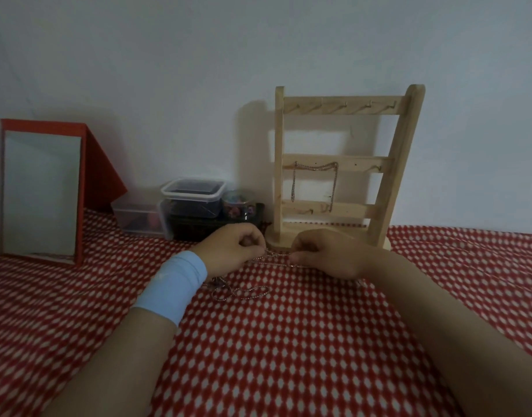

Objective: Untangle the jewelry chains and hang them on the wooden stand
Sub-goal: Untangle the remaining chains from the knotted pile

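Chain [276, 254], silver, fine-linked: lies low over the red patterned cloth [289, 341], long axis running left to right between the hands.
Left hand [231, 251]: grip pinching the chain's left part, fingers curled.
Right hand [322, 254]: grip pinching the right part likewise.
Loose loop [243, 293]: slack on the cloth, nearer the left wrist.
Wooden stand [400, 164]: upright directly behind both hands, base closest to the right hand. One hung chain [293, 185] is draped from the middle rail. Top hooks [368, 104] bare, up and away from the grips.

red patterned cloth [289, 341]: stand [343, 164], boxes [192, 203], mirror [42, 194], chains [243, 291].
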A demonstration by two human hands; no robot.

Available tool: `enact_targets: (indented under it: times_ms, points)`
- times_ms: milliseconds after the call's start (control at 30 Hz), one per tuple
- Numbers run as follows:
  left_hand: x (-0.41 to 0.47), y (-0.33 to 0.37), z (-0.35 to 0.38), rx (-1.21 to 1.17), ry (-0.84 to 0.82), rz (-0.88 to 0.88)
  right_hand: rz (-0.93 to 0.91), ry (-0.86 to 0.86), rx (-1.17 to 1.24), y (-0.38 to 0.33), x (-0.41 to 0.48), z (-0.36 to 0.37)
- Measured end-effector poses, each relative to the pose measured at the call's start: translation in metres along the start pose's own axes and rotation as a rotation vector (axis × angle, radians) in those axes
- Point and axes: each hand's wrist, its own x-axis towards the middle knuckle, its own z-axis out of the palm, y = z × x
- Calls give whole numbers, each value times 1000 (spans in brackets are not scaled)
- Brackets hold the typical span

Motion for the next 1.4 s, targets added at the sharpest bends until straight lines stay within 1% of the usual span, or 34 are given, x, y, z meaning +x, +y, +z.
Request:
enact_targets:
  times_ms: [33,133,267,333,467,533,600,667,700,733,800,867,967,1067,1200,1267,1300,1333,1400]
  points:
    - [-1,0,-2,36,-9,-1,11,-11,15,0,-1,-1]
    - [-3,-4,-11,133,-34,-106,2,-62,35,3,-5,-4]
    - [-3,-14,-25,372,-28,-176,22,-86,-44,8,-9,-11]
    - [-4,-18,-32,443,-29,-236,48,-95,-81,11,-10,-14]
    - [-8,-23,-45,675,0,-314,54,-78,-152,16,-9,-15]
    - [-10,-20,-46,717,-30,-333,47,-82,-167,14,-8,-16]
    - [-12,-12,-43,700,-49,-293,43,-86,-174,11,-7,-15]
    - [-11,0,-36,615,11,-155,25,-66,-172,7,-7,-15]
    - [-11,7,-30,534,37,-80,12,-45,-158,6,-6,-15]
    - [-11,14,-22,443,31,-14,-2,-27,-137,6,-6,-16]
    - [-11,27,0,305,-66,83,-27,-14,-113,5,-8,-20]
    - [-10,32,22,284,-158,128,-26,-23,-145,7,-10,-25]
    - [-6,27,40,370,-153,196,13,-104,-160,10,-11,-27]
    - [-6,24,39,365,-151,182,52,-162,-166,14,-12,-24]
    - [-10,24,22,379,-278,82,47,-155,-155,17,-11,-25]
    - [-12,25,13,329,-311,29,51,-152,-159,18,-10,-25]
    - [-11,26,11,288,-284,19,54,-139,-149,18,-10,-25]
    - [-10,26,12,268,-220,30,53,-111,-133,17,-9,-24]
    - [-7,27,21,305,-63,94,23,-34,-115,13,-7,-19]
